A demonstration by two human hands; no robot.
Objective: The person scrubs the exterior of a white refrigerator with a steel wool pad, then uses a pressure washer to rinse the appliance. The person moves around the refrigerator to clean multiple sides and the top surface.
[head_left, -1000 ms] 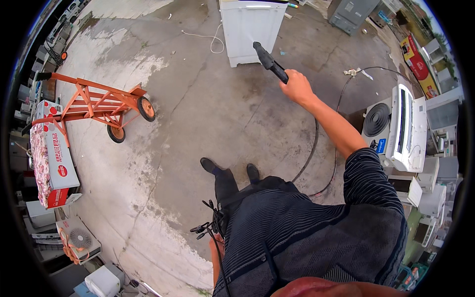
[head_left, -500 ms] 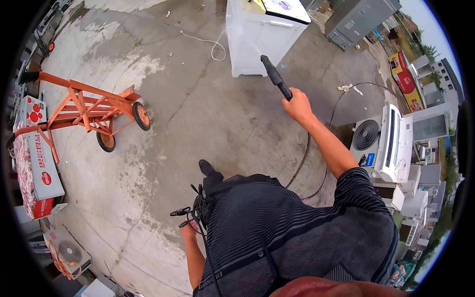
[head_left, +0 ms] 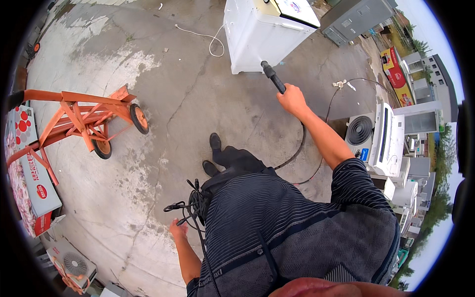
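My right hand (head_left: 293, 100) is closed around the grip of a black spray gun (head_left: 273, 78). A dark hose (head_left: 299, 148) trails near my right forearm. The gun's nozzle points at the lower side of a white washing machine (head_left: 257, 37), which has a patterned lid. No spray can be made out at the nozzle. My left hand (head_left: 178, 229) hangs low beside my hip, its fingers loosely apart with nothing visible in them. Close to it, a bundle of black cables (head_left: 196, 202) hangs at my waist.
An orange hand truck (head_left: 74, 111) stands on the left, beside a long printed chest (head_left: 37, 171). A white cord (head_left: 210, 35) lies left of the machine. Outdoor units (head_left: 360, 129) and other appliances line the right. A grey cabinet (head_left: 354, 22) is at the far right. Wet patches mark the concrete.
My right hand and the spray gun have drawn slightly left and nearer the machine's base in view. My left hand has moved down and left. Both my shoes now show, and the spray mist has gone.
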